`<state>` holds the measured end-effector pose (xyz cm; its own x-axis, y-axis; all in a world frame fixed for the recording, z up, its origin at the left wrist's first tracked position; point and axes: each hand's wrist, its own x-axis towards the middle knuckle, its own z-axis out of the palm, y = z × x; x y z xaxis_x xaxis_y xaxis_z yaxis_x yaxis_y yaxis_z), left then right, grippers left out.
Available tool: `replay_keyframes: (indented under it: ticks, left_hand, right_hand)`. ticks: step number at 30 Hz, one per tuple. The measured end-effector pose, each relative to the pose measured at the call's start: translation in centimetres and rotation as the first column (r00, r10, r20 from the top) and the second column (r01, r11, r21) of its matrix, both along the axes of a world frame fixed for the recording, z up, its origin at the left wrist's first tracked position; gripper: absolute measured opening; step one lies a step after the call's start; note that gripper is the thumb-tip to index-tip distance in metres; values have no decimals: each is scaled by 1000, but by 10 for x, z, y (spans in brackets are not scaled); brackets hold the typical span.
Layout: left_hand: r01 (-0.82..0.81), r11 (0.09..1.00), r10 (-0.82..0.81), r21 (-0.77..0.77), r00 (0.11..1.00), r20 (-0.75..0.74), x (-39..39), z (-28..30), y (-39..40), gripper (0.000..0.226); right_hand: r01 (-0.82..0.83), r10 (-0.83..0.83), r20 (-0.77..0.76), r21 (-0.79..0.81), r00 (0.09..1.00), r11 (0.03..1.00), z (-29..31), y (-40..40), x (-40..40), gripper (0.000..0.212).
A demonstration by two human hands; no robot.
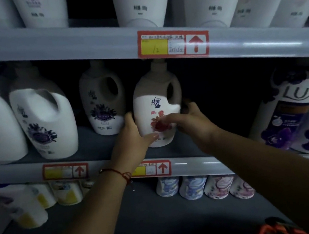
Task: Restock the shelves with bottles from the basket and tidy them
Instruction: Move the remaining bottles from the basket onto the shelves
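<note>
Upright, the red-flowered bottle (156,114) stands gripped between left hand (132,136) and right hand (192,119) fingers.

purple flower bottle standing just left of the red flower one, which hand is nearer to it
Left. The left hand grips the red flower bottle on the side facing the purple flower bottle; the right hand holds the far side.

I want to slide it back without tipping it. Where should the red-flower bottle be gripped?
Grip the red-flower bottle low on its wide body, coming from the front with a hand on each flank, as the left hand and right hand do. It stands upright; its neck is narrow.
</note>
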<state>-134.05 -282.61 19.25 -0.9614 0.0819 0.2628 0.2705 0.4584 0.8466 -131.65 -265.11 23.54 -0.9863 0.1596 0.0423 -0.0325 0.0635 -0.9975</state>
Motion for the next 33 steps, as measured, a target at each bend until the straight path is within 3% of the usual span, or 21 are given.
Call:
replay_keyframes:
  ticks: [3, 6, 9, 12, 14, 16, 19, 21, 23, 28, 33]
  left_hand:
    - [7, 998, -5, -55, 999, 41, 2, -1, -1, 66]
    - [-13, 993, 20, -113, 998, 57, 7, 2, 1, 90]
    - [-77, 957, 102, -280, 992, 74, 14, 9, 5, 96]
    - [-161, 895, 196, -415, 980, 44, 31, 26, 6, 79]
    - [-136, 849, 181, -510, 983, 39, 47, 42, 10, 54]
    - [-35, 827, 103, -561, 991, 90, 68, 56, 21, 55]
    - [204, 796, -124, -569, 976, 178, 117, 75, 55, 61]
    - [343, 777, -258, -528, 938, 230, 157, 84, 81, 46]
    - [434, 751, -352, -497, 901, 254, 198, 80, 105, 30]
    - [601, 611, -524, -515, 795, 305, 271, 41, 138, 22]
    - [664, 669, -538, -336, 743, 397, 317, -20, 152, 10]
  right_hand:
    - [-22, 22, -6, 9, 1000, 1000, -2, -4, 13, 52]
    - [-66, 66, 18, 32, 998, 997, 5, -4, 24, 48]
    - [-105, 96, 103, 77, 990, 991, 13, 3, 43, 33]
    - [-74, 41, 172, 192, 984, 979, 19, 21, 79, 61]
    - [-82, 24, 220, 259, 975, 962, 20, 46, 111, 54]
    - [-71, -19, 264, 324, 964, 943, 14, 78, 149, 36]
    - [-73, -87, 341, 431, 936, 899, 5, 125, 213, 17]
    - [-56, -153, 395, 468, 906, 882, -4, 157, 254, 13]
    - [-23, -223, 428, 499, 875, 866, -13, 185, 292, 13]
    - [74, -356, 457, 527, 815, 847, -36, 232, 366, 9]
    - [-30, -424, 616, 589, 664, 808, -70, 250, 413, 34]
